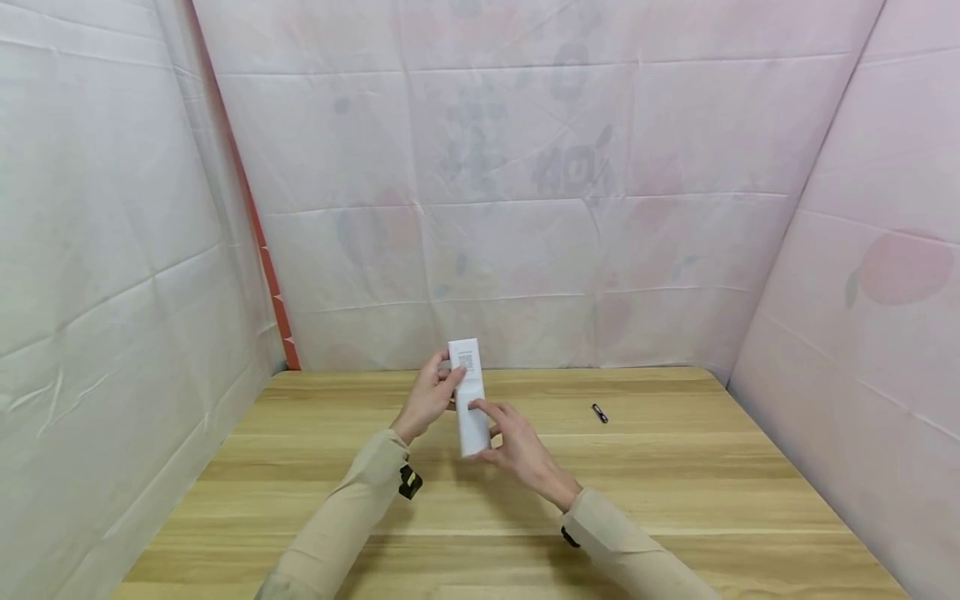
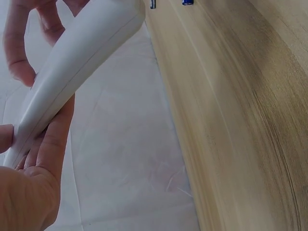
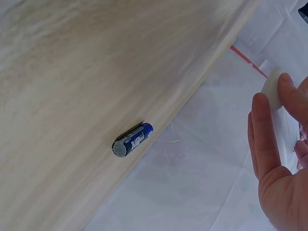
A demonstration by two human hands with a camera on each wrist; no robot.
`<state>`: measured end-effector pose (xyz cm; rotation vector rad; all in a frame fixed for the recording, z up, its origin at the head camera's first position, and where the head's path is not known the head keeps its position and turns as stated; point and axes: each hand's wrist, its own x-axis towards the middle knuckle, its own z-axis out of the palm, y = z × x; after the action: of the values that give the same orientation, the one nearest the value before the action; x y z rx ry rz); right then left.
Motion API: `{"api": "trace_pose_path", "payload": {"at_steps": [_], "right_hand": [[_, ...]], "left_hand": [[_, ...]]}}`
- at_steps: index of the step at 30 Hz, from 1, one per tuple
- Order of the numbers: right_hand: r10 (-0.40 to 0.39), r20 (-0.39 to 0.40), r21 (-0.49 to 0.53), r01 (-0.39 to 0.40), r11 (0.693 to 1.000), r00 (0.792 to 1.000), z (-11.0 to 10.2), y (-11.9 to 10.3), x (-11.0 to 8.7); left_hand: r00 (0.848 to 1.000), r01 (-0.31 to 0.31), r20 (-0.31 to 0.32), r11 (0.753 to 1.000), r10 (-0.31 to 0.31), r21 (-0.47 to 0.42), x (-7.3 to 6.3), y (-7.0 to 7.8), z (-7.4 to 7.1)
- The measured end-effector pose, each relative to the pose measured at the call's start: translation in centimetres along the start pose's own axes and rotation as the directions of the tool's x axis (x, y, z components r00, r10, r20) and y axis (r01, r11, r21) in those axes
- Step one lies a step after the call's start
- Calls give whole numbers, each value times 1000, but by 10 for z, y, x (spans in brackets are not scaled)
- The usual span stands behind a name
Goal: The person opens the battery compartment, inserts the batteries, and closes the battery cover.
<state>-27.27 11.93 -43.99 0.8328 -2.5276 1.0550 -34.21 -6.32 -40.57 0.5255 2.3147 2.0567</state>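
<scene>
A long white remote control (image 1: 472,429) is held up over the table, its printed label side toward the head view. My left hand (image 1: 429,397) grips its far half, thumb lying across that side near the label. At the near end my right hand (image 1: 522,448) holds it, with the thumb at the bottom edge and a fingertip on the middle of the back. From the left wrist view the remote (image 2: 79,55) shows its smooth side and a lengthwise seam. In the right wrist view mostly one rounded end (image 3: 273,89) appears between thumb and fingers.
Blue batteries (image 1: 600,413) lie on the wooden table (image 1: 675,475), to the right of and beyond the hands. Up close, one battery (image 3: 132,140) shows its flat end. White printed sheeting (image 1: 525,250) walls the table at the back and both sides.
</scene>
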Motion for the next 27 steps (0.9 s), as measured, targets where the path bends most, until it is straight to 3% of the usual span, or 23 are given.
{"api": "trace_pose_path", "payload": {"at_steps": [8,21,27], "right_hand": [[34,15,21,-35,999,999,-3,2,0],[87,58,54,-91,994,994,-4,5,2],[86,45,68,-89,994,995,-5,6,4]], "left_hand": [[1000,26,-16,1000,-26,10,1,1,5],[1000,19,-25,999,-17,50,0,2,11],[999,45,-26,999,-45,16,-1,-2,12]]}}
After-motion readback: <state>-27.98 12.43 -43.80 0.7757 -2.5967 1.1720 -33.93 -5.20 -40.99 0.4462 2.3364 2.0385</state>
